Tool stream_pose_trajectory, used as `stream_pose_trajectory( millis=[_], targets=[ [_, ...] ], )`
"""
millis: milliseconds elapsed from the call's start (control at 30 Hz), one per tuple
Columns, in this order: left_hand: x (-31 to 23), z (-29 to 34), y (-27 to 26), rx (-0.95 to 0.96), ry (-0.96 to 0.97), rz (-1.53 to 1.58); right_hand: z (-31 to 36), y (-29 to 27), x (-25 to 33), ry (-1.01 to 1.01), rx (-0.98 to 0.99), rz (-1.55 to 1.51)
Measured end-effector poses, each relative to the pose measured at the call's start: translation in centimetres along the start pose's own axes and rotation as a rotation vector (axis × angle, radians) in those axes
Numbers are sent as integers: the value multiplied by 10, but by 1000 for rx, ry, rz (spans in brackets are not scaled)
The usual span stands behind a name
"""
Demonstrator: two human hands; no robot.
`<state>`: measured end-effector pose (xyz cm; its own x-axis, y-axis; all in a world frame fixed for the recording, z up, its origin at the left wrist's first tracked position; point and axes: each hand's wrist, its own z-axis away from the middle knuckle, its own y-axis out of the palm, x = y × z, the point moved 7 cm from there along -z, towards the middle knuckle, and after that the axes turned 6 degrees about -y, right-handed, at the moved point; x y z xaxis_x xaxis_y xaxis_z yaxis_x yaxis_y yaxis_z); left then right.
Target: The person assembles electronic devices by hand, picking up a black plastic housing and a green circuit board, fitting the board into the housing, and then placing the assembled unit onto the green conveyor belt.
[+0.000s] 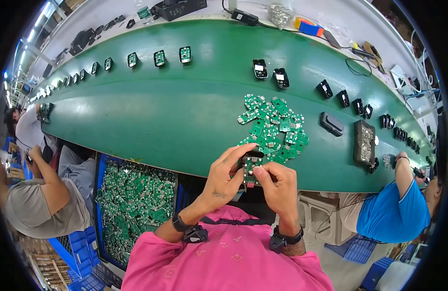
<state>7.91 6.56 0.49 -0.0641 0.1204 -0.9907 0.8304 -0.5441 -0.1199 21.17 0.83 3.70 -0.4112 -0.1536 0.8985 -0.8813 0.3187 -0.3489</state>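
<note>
Close to my body at the table's near edge, my left hand (219,182) is closed round a small black casing (254,154). A green circuit board (251,175) sits at the casing, with a small pinkish-red part at its lower end. My right hand (280,186) pinches the board from the right, its thumb on the board's face. Whether the board is fully seated in the casing, I cannot tell. Just beyond my hands, a loose pile of green circuit boards (275,127) is spread on the green table (185,116).
Black casings with boards (159,58) form a row at the far left; more black casings (324,89) line the right. A dark oblong case (331,124) and a tray of small metal parts (358,145) lie rightward. A blue crate (99,194) of boards stands left. Co-workers sit on both sides.
</note>
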Motion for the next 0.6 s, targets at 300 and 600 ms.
stream_pose_trajectory(
  millis=[300,600],
  targets=[
    [-7,-2,-1,39,9,65,-6,-1,-12,94,-13,63],
    [9,-3,-4,15,-155,134,-6,3,-16,27,-27,256]
  ],
)
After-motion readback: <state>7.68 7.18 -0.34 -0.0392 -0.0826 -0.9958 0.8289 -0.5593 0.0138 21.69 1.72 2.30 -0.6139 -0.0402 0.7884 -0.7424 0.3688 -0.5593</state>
